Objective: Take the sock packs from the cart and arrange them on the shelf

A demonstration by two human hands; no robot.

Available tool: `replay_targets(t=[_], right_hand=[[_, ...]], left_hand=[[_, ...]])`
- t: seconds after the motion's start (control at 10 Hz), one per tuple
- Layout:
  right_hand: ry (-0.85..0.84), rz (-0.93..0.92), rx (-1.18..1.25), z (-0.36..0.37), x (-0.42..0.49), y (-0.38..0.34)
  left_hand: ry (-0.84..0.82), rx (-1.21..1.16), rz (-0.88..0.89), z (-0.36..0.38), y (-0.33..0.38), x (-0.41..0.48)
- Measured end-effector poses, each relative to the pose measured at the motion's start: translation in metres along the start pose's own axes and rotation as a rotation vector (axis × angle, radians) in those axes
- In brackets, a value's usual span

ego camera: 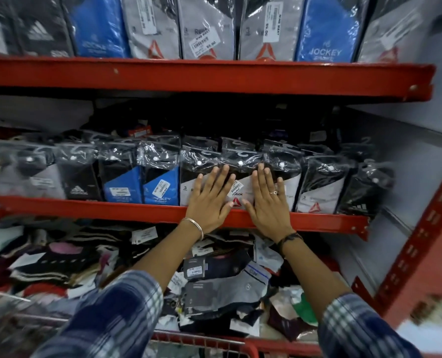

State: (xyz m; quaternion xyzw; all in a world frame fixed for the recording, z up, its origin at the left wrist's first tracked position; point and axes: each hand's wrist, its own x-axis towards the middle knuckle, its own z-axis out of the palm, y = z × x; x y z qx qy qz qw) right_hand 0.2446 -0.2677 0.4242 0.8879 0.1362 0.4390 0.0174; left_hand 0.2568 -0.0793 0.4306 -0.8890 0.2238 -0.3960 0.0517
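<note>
A row of sock packs in clear plastic stands upright along the middle red shelf (pixel 137 210). My left hand (pixel 211 202) lies flat, fingers spread, against a white and black sock pack (pixel 189 182). My right hand (pixel 267 202) presses flat on the neighbouring packs, with a white pack bearing a red triangle logo (pixel 238 195) showing between the two hands. Neither hand grips anything. The red wire rim of the cart (pixel 214 341) crosses the bottom of the view; what it holds is hidden behind my sleeves.
The upper red shelf (pixel 214 76) holds taller blue, grey and black packs (pixel 328 32). Below the middle shelf lies a loose heap of socks with paper tags (pixel 214 288). A red perforated upright (pixel 421 249) and a pale wall close off the right side.
</note>
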Motion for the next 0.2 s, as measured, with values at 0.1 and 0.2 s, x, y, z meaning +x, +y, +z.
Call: replay_targets(t=[0.1, 0.2], right_hand=[[0.034, 0.050, 0.085, -0.021, -0.007, -0.009], [0.120, 0.065, 0.105, -0.057, 0.010, -0.020]], left_hand=[[-0.023, -0.014, 0.004, -0.017, 0.004, -0.015], [0.071, -0.056, -0.008, -0.054, -0.004, -0.011]])
